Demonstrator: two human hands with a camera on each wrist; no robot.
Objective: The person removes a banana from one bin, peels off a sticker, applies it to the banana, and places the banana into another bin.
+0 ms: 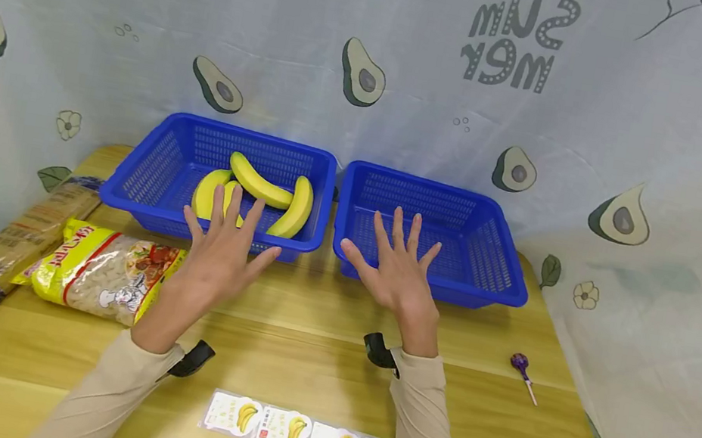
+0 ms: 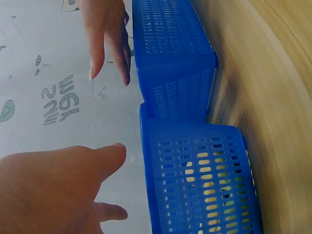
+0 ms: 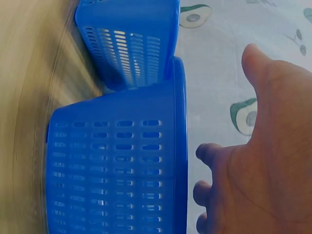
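Note:
My left hand (image 1: 217, 259) is spread over the front rim of the left blue basket (image 1: 146, 206), holding nothing. Inside that basket lie several yellow bananas (image 1: 260, 182), partly hidden behind the fingers. My right hand (image 1: 399, 273) spreads its fingers above the front of the right blue basket (image 1: 484, 251), which has a bare mesh floor. In the left wrist view, the left thumb (image 2: 109, 158) points toward the basket rims, with the right hand (image 2: 105, 34) beyond. The right wrist view has the right palm (image 3: 258, 170) beside its basket's rim (image 3: 180, 146).
A yellow-and-clear food bag (image 1: 107, 276) and a long brown packet (image 1: 15, 250) lie at the left. A strip of banana-printed cards (image 1: 290, 431) is near the front edge. A purple lollipop (image 1: 521, 364) lies at the right. An avocado-patterned curtain (image 1: 420, 130) hangs behind.

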